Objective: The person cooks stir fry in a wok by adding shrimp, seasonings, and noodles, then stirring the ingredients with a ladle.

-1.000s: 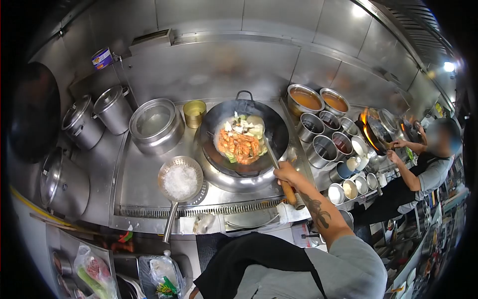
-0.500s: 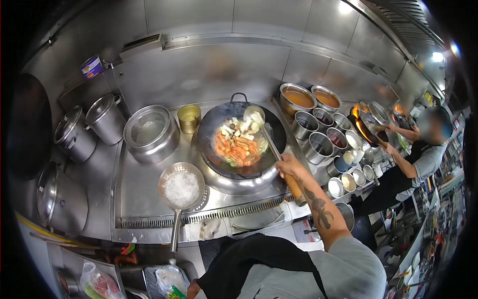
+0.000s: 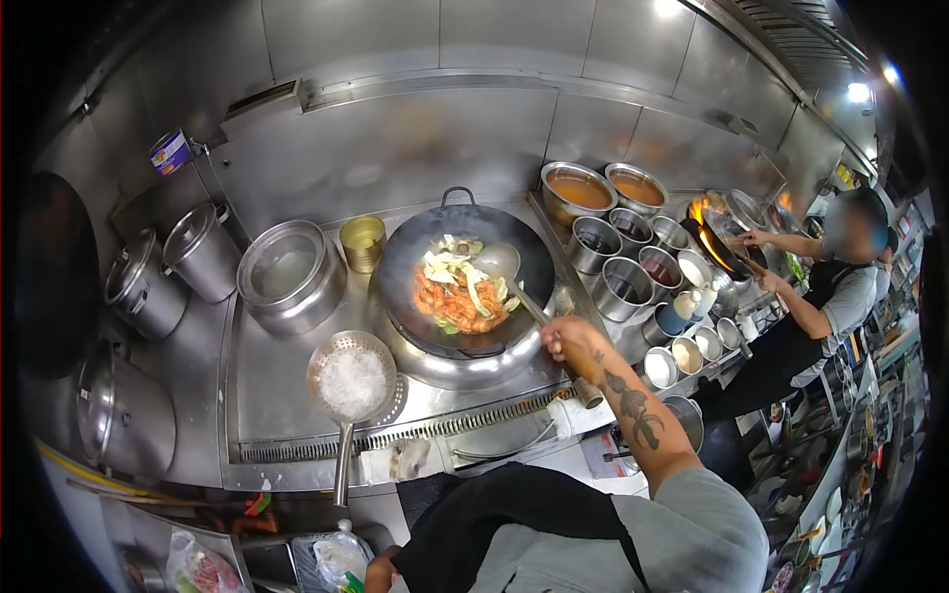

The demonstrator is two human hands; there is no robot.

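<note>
My right hand (image 3: 570, 343) is wrapped round the wooden handle of a long metal ladle (image 3: 497, 263). The ladle's round bowl sits inside a black wok (image 3: 534, 232), at the right of the food. In the wok lie glossy orange-red pieces (image 3: 457, 301), with pale yellow-green cabbage-like leaves (image 3: 452, 269) over and beside them; light steam rises. Of my left hand (image 3: 383, 570), only a patch of skin shows low at my side, its fingers hidden by the apron and frame edge.
A perforated strainer (image 3: 354, 376) with white contents rests left of the wok, its handle over the stove edge. Steel pots (image 3: 290, 277) and a brass-coloured tin (image 3: 363, 244) stand behind. Sauce containers (image 3: 625, 287) line the right. Farther right, a co-worker (image 3: 835, 296) handles a flaming wok (image 3: 714, 247).
The ladle's bowl has come down and nearer to me inside the wok. The pale leaves now lie farther over the orange-red pieces. The whole view has shifted slightly.
</note>
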